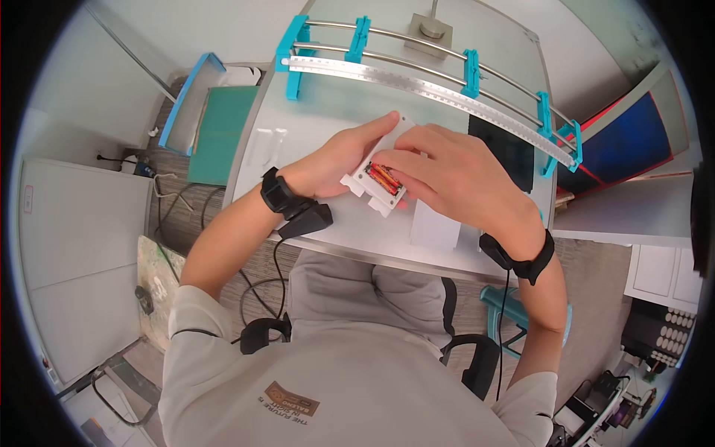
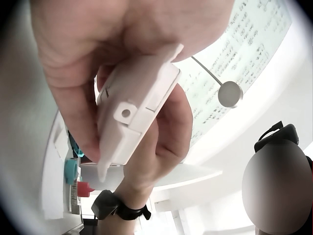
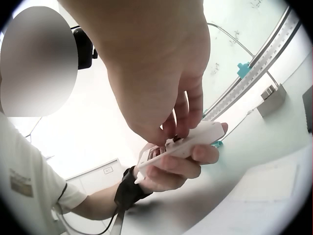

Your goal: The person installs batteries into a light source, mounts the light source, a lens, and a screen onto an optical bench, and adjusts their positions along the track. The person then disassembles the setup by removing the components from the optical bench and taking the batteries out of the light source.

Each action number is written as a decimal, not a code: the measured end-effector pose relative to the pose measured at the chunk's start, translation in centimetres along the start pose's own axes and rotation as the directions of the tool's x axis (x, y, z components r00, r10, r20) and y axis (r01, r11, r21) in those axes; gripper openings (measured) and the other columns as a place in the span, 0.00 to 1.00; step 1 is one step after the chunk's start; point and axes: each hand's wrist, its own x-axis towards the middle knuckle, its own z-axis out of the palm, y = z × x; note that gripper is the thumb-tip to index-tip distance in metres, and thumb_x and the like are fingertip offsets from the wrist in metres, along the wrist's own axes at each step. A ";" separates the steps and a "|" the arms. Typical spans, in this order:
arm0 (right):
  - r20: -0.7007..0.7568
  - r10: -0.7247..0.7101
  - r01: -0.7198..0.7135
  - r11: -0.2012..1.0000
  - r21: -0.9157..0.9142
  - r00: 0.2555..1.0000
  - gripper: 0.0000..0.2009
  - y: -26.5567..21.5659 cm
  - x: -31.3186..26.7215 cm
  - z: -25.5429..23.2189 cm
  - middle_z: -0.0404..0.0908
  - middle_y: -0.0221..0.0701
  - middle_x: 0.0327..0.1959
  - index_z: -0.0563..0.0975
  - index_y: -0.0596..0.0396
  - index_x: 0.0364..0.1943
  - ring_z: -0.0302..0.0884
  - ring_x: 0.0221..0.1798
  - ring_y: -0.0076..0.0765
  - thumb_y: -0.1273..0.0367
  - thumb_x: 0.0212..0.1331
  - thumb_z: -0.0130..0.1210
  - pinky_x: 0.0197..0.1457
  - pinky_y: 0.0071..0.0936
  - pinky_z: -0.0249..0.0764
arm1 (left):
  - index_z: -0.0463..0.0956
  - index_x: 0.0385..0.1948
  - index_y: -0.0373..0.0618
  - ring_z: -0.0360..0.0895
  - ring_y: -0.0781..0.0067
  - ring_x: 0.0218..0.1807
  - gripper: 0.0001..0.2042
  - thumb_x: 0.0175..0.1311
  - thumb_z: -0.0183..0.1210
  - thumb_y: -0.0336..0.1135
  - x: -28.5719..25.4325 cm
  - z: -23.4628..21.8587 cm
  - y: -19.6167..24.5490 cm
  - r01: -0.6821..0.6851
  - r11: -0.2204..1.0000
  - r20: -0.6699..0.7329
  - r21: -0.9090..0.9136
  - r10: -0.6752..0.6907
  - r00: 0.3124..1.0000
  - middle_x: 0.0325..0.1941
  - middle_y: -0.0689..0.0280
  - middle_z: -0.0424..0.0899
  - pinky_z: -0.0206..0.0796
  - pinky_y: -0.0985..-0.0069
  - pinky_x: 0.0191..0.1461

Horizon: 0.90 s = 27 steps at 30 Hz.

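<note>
A white device (image 1: pixel 358 184) with an uncovered compartment holding red batteries (image 1: pixel 383 179) lies in my left hand (image 1: pixel 328 160), which grips it by the sides. My right hand (image 1: pixel 465 175) is over the device, its bent fingertips at the compartment. In the left wrist view, the edge of the device (image 2: pixel 128 113) has a small round hole; my left hand (image 2: pixel 93 49) wraps it. The right wrist view shows my right hand (image 3: pixel 151 63) with its fingertips close together at a small dark-red item by the batteries (image 3: pixel 155 152); whether they pinch it is unclear.
A metal ruler (image 1: pixel 424 88) and rails on turquoise brackets (image 1: pixel 471 73) span the far side of the table. Beyond them stands a metal block (image 1: pixel 430 36). A black panel (image 1: pixel 500 153) lies at the right, and a white sheet (image 1: pixel 434 229) near the front edge.
</note>
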 end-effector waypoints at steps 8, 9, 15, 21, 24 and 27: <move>0.012 -0.165 0.165 0.978 -0.125 0.986 0.12 0.7 0.5 1.1 0.77 0.24 0.35 0.81 0.46 0.40 0.79 0.40 0.32 0.73 0.50 0.62 0.39 0.30 0.78 | 0.73 0.59 0.42 0.84 0.74 0.48 0.23 0.81 0.45 0.54 -0.3 0.5 0.3 -0.040 0.999 -0.093 0.002 0.040 0.995 0.52 0.65 0.82 0.80 0.70 0.50; 0.019 -0.162 0.164 0.979 -0.125 0.987 0.12 0.6 0.7 1.1 0.77 0.24 0.35 0.81 0.46 0.40 0.79 0.40 0.32 0.73 0.50 0.62 0.39 0.30 0.78 | 0.73 0.59 0.42 0.84 0.74 0.48 0.23 0.81 0.45 0.54 -0.1 0.4 0.2 -0.041 0.999 -0.088 -0.004 0.040 0.995 0.52 0.65 0.82 0.80 0.70 0.50; 0.061 -0.165 0.170 0.982 -0.079 0.984 0.09 0.5 1.3 0.8 0.75 0.25 0.33 0.80 0.47 0.38 0.79 0.40 0.33 0.71 0.52 0.63 0.39 0.31 0.78 | 0.76 0.57 0.45 0.82 0.78 0.49 0.21 0.81 0.47 0.53 -0.1 0.2 0.3 -0.031 1.000 0.006 -0.003 0.031 0.999 0.52 0.68 0.82 0.77 0.77 0.51; 0.013 -0.127 0.127 0.992 0.021 0.992 0.07 0.9 1.0 0.4 0.79 0.25 0.37 0.80 0.48 0.39 0.81 0.42 0.35 0.70 0.57 0.64 0.40 0.32 0.79 | 0.75 0.57 0.43 0.80 0.78 0.52 0.22 0.81 0.48 0.53 -0.5 0.5 0.7 -0.066 0.998 -0.096 0.011 0.067 0.993 0.53 0.67 0.82 0.76 0.74 0.53; 0.038 -0.111 0.112 0.994 -0.004 0.993 0.06 0.8 1.1 0.2 0.80 0.26 0.38 0.80 0.48 0.38 0.82 0.42 0.35 0.69 0.57 0.64 0.40 0.32 0.80 | 0.73 0.58 0.39 0.88 0.63 0.46 0.28 0.80 0.43 0.58 -0.2 0.5 0.5 -0.079 0.992 -0.105 0.103 0.090 0.990 0.52 0.56 0.84 0.86 0.61 0.46; 0.020 -0.121 0.121 0.993 -0.005 0.992 0.06 1.0 1.2 0.6 0.80 0.26 0.37 0.80 0.48 0.38 0.81 0.41 0.35 0.69 0.58 0.64 0.38 0.32 0.79 | 0.74 0.57 0.39 0.88 0.61 0.45 0.28 0.80 0.42 0.59 -0.2 0.9 0.6 -0.072 0.994 -0.153 0.084 0.084 0.985 0.51 0.55 0.84 0.86 0.61 0.46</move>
